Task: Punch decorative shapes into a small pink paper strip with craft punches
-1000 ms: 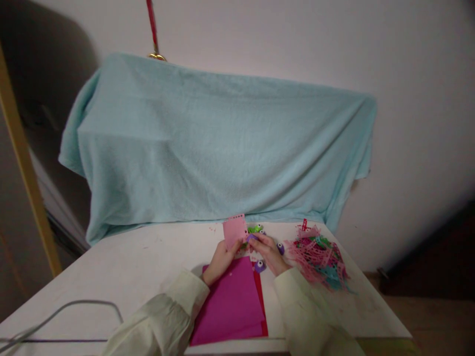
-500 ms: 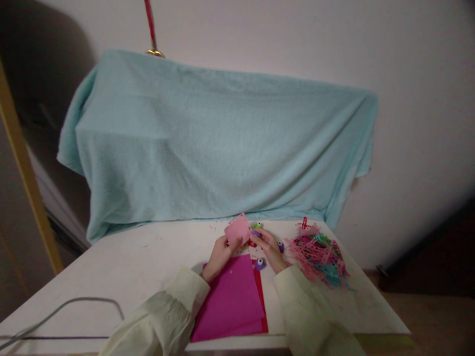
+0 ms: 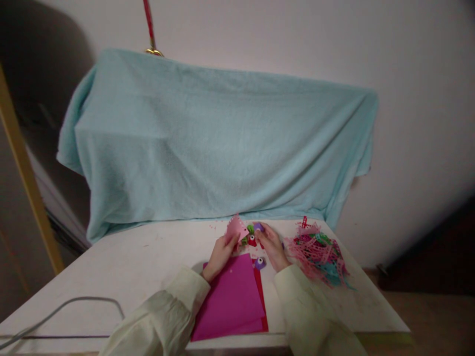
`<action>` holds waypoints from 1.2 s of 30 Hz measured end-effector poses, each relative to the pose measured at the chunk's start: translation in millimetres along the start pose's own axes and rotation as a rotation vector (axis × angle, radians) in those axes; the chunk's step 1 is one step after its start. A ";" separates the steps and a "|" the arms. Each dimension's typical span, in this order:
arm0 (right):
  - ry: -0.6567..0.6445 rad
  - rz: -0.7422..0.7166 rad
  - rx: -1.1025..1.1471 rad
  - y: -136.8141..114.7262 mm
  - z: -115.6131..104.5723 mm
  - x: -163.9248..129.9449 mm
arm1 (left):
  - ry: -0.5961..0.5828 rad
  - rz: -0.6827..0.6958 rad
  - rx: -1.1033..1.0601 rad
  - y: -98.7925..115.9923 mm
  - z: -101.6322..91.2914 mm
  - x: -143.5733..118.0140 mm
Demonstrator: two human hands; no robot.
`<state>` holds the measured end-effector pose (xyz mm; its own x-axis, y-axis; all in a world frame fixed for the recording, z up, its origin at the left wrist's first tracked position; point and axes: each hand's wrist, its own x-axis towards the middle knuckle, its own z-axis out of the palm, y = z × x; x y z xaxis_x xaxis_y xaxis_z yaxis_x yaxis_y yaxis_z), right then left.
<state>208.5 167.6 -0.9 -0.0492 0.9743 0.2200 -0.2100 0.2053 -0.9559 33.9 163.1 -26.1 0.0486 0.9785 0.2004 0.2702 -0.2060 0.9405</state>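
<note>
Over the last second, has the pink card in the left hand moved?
Yes. The pink card in the left hand has tipped from upright to slanted and sits lower against the blue cloth's hem.

the small purple plastic punch (image 3: 259, 227) at the right hand (image 3: 272, 249) fingertips is too small to read; the grey cable (image 3: 55, 311) runs off the left edge.

A small light-pink paper piece (image 3: 236, 229) with a punched, scalloped edge is held tilted above the far middle of the tabletop, and just to its right a small purple punch (image 3: 259, 227) is held raised.
</note>
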 end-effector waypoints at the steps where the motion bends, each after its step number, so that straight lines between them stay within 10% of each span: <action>1: 0.012 0.002 -0.005 1.2 -1.4 1.2 | -0.016 0.009 0.000 0.5 -0.4 0.5; 36: -0.206 0.095 0.058 13.8 3.6 -0.2 | 0.016 0.161 0.072 14.5 -5.2 -6.5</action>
<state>202.1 169.9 -13.4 -0.2688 0.9480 0.1703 -0.2503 0.1020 -0.9628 32.6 153.7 -12.3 0.0819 0.9324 0.3521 0.3280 -0.3589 0.8738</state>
